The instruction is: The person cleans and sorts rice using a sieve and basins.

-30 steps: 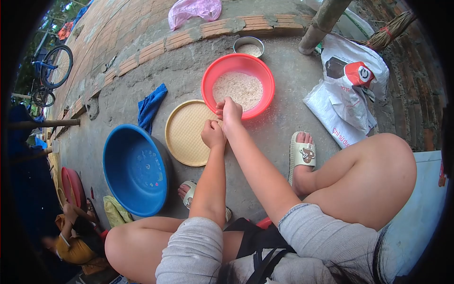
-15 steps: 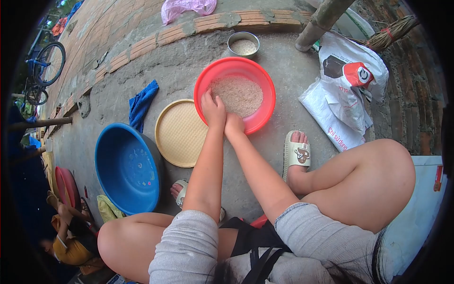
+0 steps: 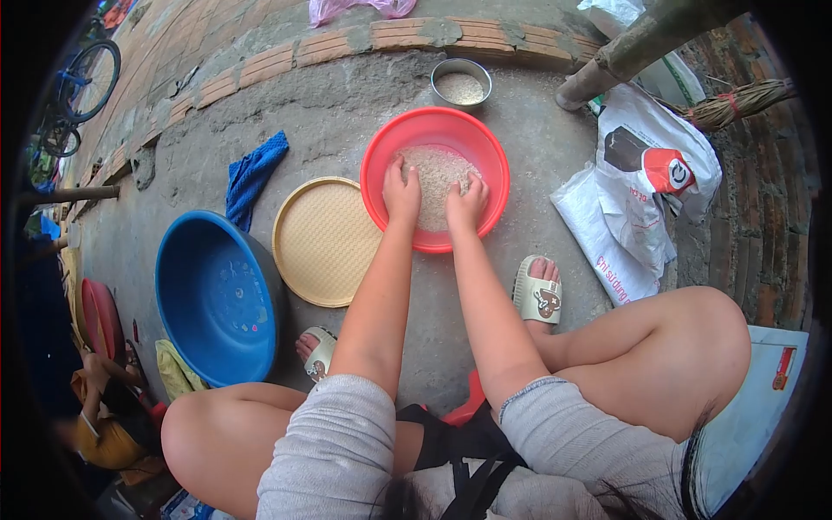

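A red basin (image 3: 373,186) stands on the ground, with pale rice-like grain (image 3: 433,173) spread over its bottom. Inside it at the left, my left hand (image 3: 402,192) rests in the grain, fingers apart. My right hand (image 3: 467,201) is at the basin's right side, its fingers spread and touching the grain. The two hands are separate, with grain between them. Just left of the basin lies a round woven tray (image 3: 321,243) with nothing on it. Behind the basin is a metal bowl (image 3: 461,84) holding more grain.
A large blue tub (image 3: 217,303) and a blue cloth (image 3: 256,182) are at the left. White sacks (image 3: 637,191) lie at the right beside a thick pole (image 3: 641,52). A pink bag (image 3: 360,9) is at the back. Another person (image 3: 108,433) sits at the lower left.
My hands were close together at the basin's lower left; now they are apart, the right one moved to the right side. The whole view has shifted slightly.
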Demonstrator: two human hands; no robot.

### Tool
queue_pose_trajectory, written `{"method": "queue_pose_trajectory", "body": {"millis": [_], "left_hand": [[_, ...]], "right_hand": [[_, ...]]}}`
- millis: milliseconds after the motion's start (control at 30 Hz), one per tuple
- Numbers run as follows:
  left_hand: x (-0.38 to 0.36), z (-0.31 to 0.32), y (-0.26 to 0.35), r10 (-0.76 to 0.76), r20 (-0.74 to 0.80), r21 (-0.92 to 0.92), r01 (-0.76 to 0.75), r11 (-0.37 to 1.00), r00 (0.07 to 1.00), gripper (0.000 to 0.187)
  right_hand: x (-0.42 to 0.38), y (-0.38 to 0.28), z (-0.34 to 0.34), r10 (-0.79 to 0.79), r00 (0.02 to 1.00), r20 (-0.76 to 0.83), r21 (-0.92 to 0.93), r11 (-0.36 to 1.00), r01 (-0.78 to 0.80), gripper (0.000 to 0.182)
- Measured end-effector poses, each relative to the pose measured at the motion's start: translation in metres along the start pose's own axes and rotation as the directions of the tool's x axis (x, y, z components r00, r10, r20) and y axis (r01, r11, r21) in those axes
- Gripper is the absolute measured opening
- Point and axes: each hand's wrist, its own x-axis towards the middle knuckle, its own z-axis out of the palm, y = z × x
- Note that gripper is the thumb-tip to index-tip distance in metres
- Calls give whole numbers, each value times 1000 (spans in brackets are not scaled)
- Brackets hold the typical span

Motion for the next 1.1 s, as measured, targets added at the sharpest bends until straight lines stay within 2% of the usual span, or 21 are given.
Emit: {"method": "queue_pose_trajectory", "body": {"millis": [33, 67, 100, 133, 200, 233, 300, 333, 400, 433, 500, 533, 600, 633, 700, 800, 867, 933, 1000, 1067, 1100], "left_hand": [[0, -2, 4, -4, -7, -1, 4, 1000, 1000, 40], [-1, -4, 9, -65, 108, 14, 64, 998, 992, 40], [-2, -6, 15, -125, 222, 34, 120, 992, 967, 41], [-2, -1, 8, -127, 219, 32, 123, 992, 967, 41], [-4, 10, -6, -130, 405, -232, 239, 943, 905, 37], [-7, 16, -14, -132, 396, -238, 240, 941, 909, 37], [-14, 27, -22, -171, 450, -323, 339, 884, 876, 35], [-18, 23, -9, -173, 444, -327, 338, 882, 879, 35], [-31, 15, 13, -396, 427, -475, 574, 667, 813, 35], [-35, 14, 15, -398, 421, -478, 572, 667, 815, 35], [-43, 8, 19, -512, 377, -689, 603, 402, 772, 34], [-46, 5, 19, -515, 369, -695, 597, 400, 774, 34], [-49, -2, 21, -610, 335, -822, 539, 183, 718, 30], [-48, -3, 13, -609, 324, -829, 527, 186, 724, 30], [-44, -15, 4, -475, 518, -823, 565, -53, 711, 27], [-37, -32, 15, -518, 464, -845, 534, -16, 719, 26], [-36, -50, 29, -488, 429, -879, 476, -31, 761, 27], [-32, -68, 38, -436, 397, -896, 443, 5, 808, 27], [-29, -86, 41, -443, 367, -916, 400, -22, 818, 27], [-29, -110, 40, -470, 326, -941, 328, -80, 820, 28], [-29, -115, 26, -436, 336, -941, 321, -111, 835, 28]], "right_hand": [[4, 4, 6, 73, 997, 36, 155, 985, -78, 37], [7, 9, 11, 141, 987, 82, 303, 940, -160, 37], [8, 11, 16, 170, 963, 208, 433, 867, -247, 37], [6, -1, 9, 168, 963, 211, 430, 869, -245, 37], [0, -22, -6, 180, 833, 523, 554, 671, -493, 37], [0, -21, -4, 173, 832, 528, 551, 676, -490, 37], [-2, -16, -1, 195, 796, 573, 521, 663, -537, 40], [-3, -10, 3, 190, 795, 577, 519, 666, -536, 40], [-6, -4, 8, 363, 750, 554, 629, 407, -662, 40], [-9, -4, 8, 359, 748, 558, 626, 409, -664, 40], [-17, -6, 6, 306, 661, 685, 677, 67, -733, 43], [-22, -10, 5, 300, 658, 691, 672, 72, -737, 43], [-30, -23, 4, 485, 662, 571, 676, 181, -715, 36], [-32, -33, -3, 474, 663, 580, 672, 182, -718, 36], [-39, -50, -10, 489, 663, 567, 688, 163, -707, 30], [-42, -71, -11, 438, 689, 578, 685, 199, -701, 31], [-47, -92, -20, 366, 686, 629, 686, 154, -711, 30], [-52, -110, -21, 361, 703, 613, 692, 186, -698, 29], [-63, -124, -20, 305, 704, 642, 681, 197, -706, 26], [-81, -140, -14, 268, 707, 654, 666, 241, -707, 30], [-90, -145, -13, 285, 695, 661, 644, 261, -719, 29]]}}
